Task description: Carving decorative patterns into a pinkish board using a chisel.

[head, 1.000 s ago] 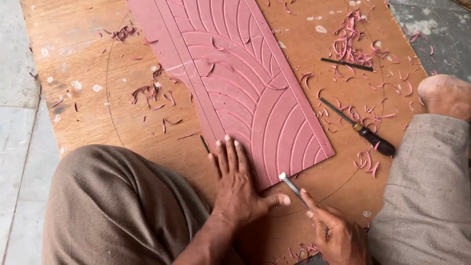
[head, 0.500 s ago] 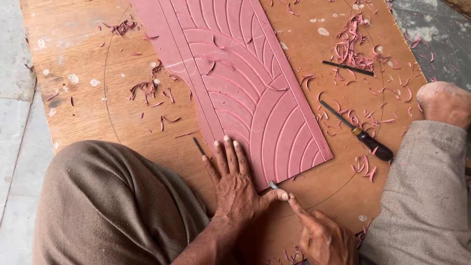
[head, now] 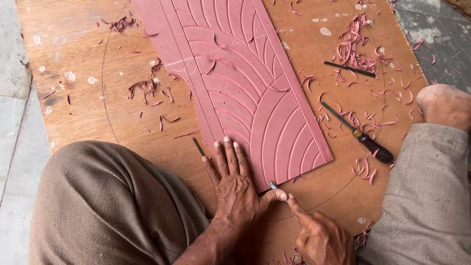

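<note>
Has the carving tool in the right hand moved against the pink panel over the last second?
Yes. The carving tool in the right hand has slid toward the panel's near edge, its tip now at the pink panel beside the left hand.

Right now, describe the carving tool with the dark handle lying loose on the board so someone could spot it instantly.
Start at the long pink carved panel on the wooden board, then look off its right edge. Among the pink shavings lies a chisel, slanting toward the lower right. Unlike the thin all-dark tool above it, it has a bulbous dark handle and a brass collar.
</note>
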